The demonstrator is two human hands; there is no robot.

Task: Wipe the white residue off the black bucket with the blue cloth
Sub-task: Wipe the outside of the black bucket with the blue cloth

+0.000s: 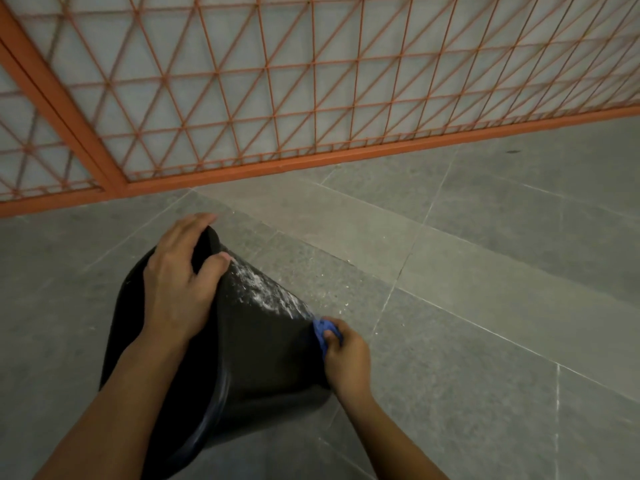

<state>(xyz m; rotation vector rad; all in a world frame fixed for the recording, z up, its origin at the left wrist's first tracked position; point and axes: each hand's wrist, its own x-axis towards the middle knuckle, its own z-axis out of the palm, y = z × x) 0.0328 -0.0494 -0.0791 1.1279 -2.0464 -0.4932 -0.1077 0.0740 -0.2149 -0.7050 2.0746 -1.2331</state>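
Observation:
The black bucket (263, 348) lies tilted on its side on the grey floor, its rim toward me at the lower left. White residue (266, 289) streaks the upper right edge of its outer wall. My left hand (180, 282) grips the bucket's far end, fingers over the top and thumb on the wall. My right hand (346, 358) pinches the bunched blue cloth (323, 332) against the bucket's right edge, just below the residue. Most of the cloth is hidden by my fingers.
An orange metal grille (311, 98) with a solid bottom rail runs across the back. Grey stone floor tiles (502, 271) spread to the right, with white specks on the floor (332, 299) beside the bucket.

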